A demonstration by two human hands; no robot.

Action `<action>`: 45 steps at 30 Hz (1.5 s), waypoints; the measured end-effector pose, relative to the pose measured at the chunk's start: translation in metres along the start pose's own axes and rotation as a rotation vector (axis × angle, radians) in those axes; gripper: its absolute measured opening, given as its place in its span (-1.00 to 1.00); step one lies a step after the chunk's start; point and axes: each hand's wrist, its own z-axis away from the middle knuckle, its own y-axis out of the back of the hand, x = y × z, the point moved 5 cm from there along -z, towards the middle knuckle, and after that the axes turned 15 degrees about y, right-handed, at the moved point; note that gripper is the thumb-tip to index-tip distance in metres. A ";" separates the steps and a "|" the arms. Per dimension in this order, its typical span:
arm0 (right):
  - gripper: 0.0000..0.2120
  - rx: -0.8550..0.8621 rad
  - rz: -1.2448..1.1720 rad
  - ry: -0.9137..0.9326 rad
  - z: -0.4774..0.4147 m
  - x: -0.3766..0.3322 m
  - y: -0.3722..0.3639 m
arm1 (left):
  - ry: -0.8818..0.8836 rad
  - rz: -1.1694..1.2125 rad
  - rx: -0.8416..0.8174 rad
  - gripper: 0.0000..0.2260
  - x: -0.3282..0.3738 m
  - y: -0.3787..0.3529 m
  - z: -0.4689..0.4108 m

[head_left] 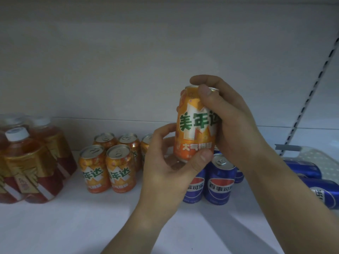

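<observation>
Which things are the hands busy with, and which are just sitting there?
In the job:
orange can, lifted off the shelf
left hand, gripping its bottom
right hand, gripping its top

Just sitting:
standing orange cans
upright blue cans
blue cans lying down
red tea bottles

We see an orange can (196, 123) with green lettering, blue cans (220, 182), red-amber bottles (27, 167) with gold labels, on a white shelf (82, 217).

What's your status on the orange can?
Holding orange can upright, off shelf: left grip at base, right grip round top. Close below: blue cans.
</observation>
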 end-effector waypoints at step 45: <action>-0.30 -0.320 0.483 0.453 0.013 -0.038 -0.033 | 0.285 0.661 -0.348 -0.57 0.007 0.021 -0.009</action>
